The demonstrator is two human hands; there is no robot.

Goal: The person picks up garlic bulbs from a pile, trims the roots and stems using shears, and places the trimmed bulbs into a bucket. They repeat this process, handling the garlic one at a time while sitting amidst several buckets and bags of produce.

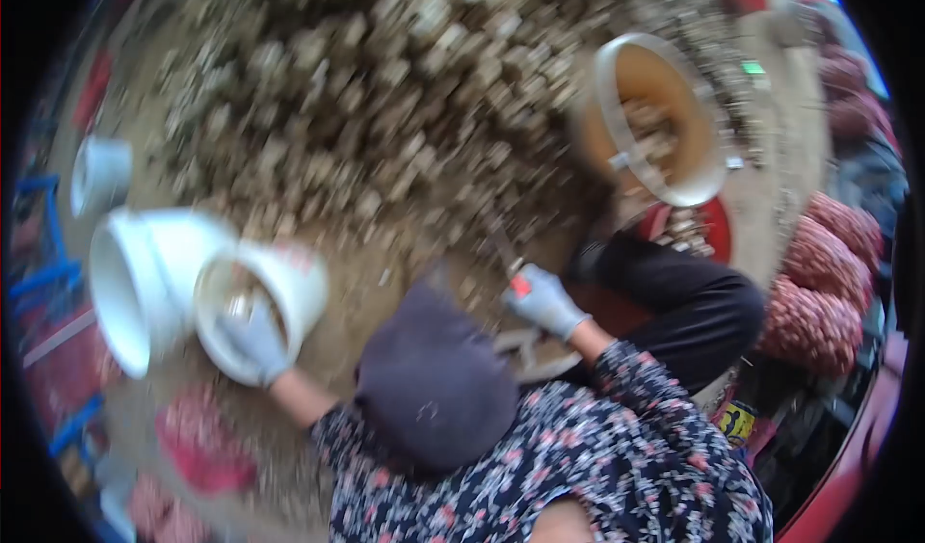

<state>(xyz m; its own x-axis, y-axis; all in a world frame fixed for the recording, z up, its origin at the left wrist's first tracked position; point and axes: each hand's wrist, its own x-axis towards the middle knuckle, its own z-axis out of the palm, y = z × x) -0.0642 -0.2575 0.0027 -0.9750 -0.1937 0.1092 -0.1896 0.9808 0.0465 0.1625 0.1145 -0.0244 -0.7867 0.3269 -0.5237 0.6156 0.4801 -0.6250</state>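
Note:
My left hand (252, 343), in a grey glove, grips the rim of a small white bucket (294, 288) that is tipped toward me with a few pale pieces inside. My right hand (542, 299), also gloved, is closed on a small tool with a red handle (519, 284) and a thin blade pointing at a big heap of pale bulbs (385, 109). Floral sleeves cover both arms. A grey cap shape (434, 379) sits between them. The whole view is blurred.
A larger white bucket (130, 288) lies on its side left of the small one, and another white bucket (96, 172) stands above it. A tan, white-rimmed bucket (660, 119) holds bulbs at upper right. Filled red mesh sacks (829, 283) lie at right, beside a black-trousered knee (708, 307).

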